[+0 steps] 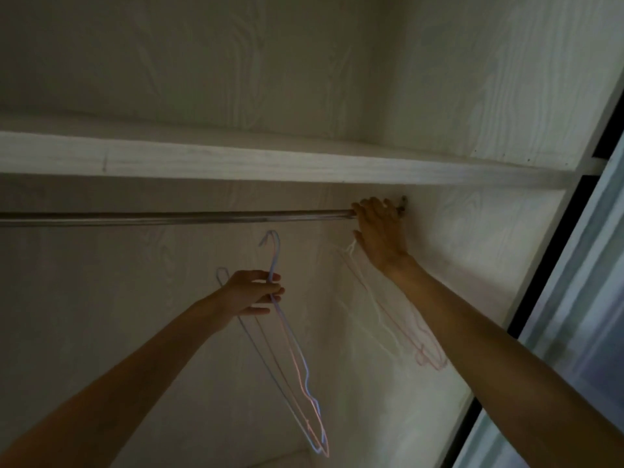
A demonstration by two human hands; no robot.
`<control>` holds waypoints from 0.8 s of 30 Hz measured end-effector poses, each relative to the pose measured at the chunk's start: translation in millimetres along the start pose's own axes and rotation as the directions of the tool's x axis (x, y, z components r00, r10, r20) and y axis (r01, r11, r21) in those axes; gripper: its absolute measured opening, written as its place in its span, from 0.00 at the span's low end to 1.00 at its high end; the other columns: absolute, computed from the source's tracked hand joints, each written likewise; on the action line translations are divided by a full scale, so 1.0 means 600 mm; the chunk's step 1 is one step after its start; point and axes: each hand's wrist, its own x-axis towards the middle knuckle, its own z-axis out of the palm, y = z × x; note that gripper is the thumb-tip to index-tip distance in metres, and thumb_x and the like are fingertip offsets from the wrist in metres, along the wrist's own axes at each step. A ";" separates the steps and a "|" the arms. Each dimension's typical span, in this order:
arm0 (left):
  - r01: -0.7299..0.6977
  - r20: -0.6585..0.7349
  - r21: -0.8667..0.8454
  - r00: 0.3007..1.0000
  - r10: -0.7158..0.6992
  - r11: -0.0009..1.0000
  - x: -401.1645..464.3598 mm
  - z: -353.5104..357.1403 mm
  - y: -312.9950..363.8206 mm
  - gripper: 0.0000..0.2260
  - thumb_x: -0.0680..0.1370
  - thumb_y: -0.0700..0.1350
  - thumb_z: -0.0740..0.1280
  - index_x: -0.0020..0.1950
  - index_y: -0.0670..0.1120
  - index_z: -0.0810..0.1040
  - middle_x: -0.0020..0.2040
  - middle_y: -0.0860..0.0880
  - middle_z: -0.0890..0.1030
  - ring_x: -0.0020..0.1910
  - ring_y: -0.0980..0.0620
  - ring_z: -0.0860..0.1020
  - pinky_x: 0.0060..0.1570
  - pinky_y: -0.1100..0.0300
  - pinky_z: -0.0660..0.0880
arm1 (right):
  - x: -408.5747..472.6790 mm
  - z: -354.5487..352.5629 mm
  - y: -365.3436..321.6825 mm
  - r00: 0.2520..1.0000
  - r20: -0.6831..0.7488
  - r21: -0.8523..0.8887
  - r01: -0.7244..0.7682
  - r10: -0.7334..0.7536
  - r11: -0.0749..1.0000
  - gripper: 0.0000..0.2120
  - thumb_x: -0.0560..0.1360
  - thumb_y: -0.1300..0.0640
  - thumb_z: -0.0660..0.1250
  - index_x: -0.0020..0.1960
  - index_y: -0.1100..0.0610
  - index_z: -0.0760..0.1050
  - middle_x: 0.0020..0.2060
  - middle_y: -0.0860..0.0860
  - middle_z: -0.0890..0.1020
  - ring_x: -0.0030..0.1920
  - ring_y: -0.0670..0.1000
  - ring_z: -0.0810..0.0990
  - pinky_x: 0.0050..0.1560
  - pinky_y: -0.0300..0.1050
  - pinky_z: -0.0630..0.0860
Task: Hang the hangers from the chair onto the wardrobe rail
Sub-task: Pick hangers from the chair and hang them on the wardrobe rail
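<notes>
A metal wardrobe rail (175, 217) runs across the wardrobe under a white shelf. My right hand (380, 231) is raised at the rail's right end, close to the bracket, with pale pink and white wire hangers (388, 319) dangling below it; their hooks are hidden behind the hand. My left hand (255, 292) is lower, below the rail, pinching the necks of thin blue and pink wire hangers (293, 363). One blue hook points up just under the rail without touching it.
A white wood-grain shelf (270, 160) sits just above the rail. The wardrobe's right side wall (472, 248) stands next to my right hand. A sliding door frame (557, 265) and glass lie at the far right.
</notes>
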 end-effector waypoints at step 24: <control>-0.046 0.071 -0.017 0.996 0.047 0.999 -0.011 0.029 -0.055 0.15 0.78 0.36 0.63 0.64 0.39 0.74 0.52 0.43 0.80 0.30 0.63 0.81 0.39 0.68 0.75 | -0.213 -0.024 -0.222 0.779 0.623 0.637 -0.456 -0.067 0.621 0.12 0.77 0.49 0.60 0.45 0.53 0.79 0.40 0.51 0.85 0.40 0.50 0.83 0.51 0.46 0.79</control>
